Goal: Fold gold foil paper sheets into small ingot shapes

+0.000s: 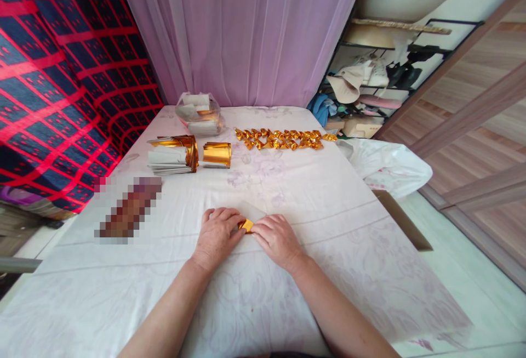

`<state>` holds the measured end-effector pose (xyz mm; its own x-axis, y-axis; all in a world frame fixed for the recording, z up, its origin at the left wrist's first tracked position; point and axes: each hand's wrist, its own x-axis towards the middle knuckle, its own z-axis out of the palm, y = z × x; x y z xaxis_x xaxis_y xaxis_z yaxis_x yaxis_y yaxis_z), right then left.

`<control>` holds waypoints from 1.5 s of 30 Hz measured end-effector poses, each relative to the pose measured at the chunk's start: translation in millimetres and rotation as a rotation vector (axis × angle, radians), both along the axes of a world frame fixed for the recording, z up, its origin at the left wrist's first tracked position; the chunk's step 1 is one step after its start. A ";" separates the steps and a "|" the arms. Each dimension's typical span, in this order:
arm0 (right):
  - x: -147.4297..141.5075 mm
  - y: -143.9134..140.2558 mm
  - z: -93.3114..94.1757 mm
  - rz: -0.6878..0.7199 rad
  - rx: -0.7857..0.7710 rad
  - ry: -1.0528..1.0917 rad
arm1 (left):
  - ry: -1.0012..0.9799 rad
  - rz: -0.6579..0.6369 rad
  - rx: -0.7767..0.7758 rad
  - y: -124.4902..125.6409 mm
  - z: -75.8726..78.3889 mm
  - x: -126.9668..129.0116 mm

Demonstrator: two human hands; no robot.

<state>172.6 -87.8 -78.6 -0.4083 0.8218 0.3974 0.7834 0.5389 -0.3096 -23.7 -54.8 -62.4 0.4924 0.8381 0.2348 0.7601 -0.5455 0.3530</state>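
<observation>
My left hand [216, 234] and my right hand [278, 239] lie side by side on the white cloth-covered table [329, 204], both pressing down on one sheet of paper [251, 212] with a gold foil face [247, 226]. The sheet is mostly hidden under my fingers; a pale corner sticks out beyond them and a gold bit shows between the hands. Farther back lies a row of several folded gold paper pieces [283, 139].
A stack of gold-and-white sheets [172, 155] and a smaller gold stack [217, 154] sit at back left, with a clear plastic bag of paper [199, 114] behind them. A white plastic bag [386, 166] lies at the table's right edge. A pink curtain [246, 29] hangs behind.
</observation>
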 end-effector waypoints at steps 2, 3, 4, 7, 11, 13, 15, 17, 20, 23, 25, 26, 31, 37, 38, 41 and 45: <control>1.7 -0.1 -1.9 -0.035 -0.030 0.027 | -0.005 0.014 -0.009 -0.3 -0.9 0.3; 2.2 0.2 -2.7 -0.048 -0.043 0.043 | -0.009 0.022 -0.013 -0.5 -1.3 0.6; 2.3 0.8 -3.3 -0.057 -0.053 0.058 | -0.013 0.027 -0.017 -0.6 -1.6 0.9; 0.4 2.9 -4.3 -0.095 -0.072 0.082 | -0.022 0.029 -0.020 -1.5 -2.3 1.3; -3.7 4.8 -4.5 -0.162 -0.085 0.088 | -0.032 0.017 -0.021 -2.5 -3.9 0.5; -5.2 5.2 -4.7 -0.186 -0.092 0.086 | -0.034 0.012 -0.022 -2.7 -4.7 0.2; -6.4 5.8 -5.2 -0.208 -0.094 0.084 | -0.034 0.012 -0.023 -2.9 -5.1 0.0; -7.6 6.7 -5.8 -0.230 -0.091 0.082 | -0.034 0.013 -0.025 -3.1 -4.9 -0.3; -9.6 7.9 -6.6 -0.264 -0.080 0.069 | -0.034 0.010 -0.031 -3.9 -4.1 -0.9; -11.5 7.9 -6.7 -0.289 -0.064 0.059 | -0.038 0.009 -0.040 -4.9 -3.1 -1.0; -12.4 7.5 -6.5 -0.300 -0.057 0.058 | -0.043 0.015 -0.046 -5.5 -2.6 -0.5; -12.7 7.3 -6.4 -0.307 -0.054 0.058 | -0.046 0.018 -0.050 -5.7 -2.4 0.0; -14.1 7.3 -5.9 -0.329 -0.056 0.045 | -0.054 0.057 -0.059 -6.8 -4.0 2.7; -15.0 7.5 -6.7 -0.355 -0.082 0.038 | -0.059 0.077 -0.085 -6.3 -3.8 4.1; -15.1 7.4 -6.9 -0.361 -0.087 0.038 | -0.060 0.076 -0.091 -6.2 -3.3 4.2; -15.5 7.3 -7.0 -0.370 -0.088 0.040 | -0.066 0.084 -0.098 -6.1 -2.3 4.6; -16.0 7.3 -6.2 -0.377 -0.087 0.049 | -0.077 0.103 -0.093 -6.8 -2.7 5.8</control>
<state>156.6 -80.5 -84.8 -0.0530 0.9421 0.3311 0.9046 0.1858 -0.3838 -18.0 -61.7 -65.2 0.3859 0.9034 0.1872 0.7793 -0.4278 0.4579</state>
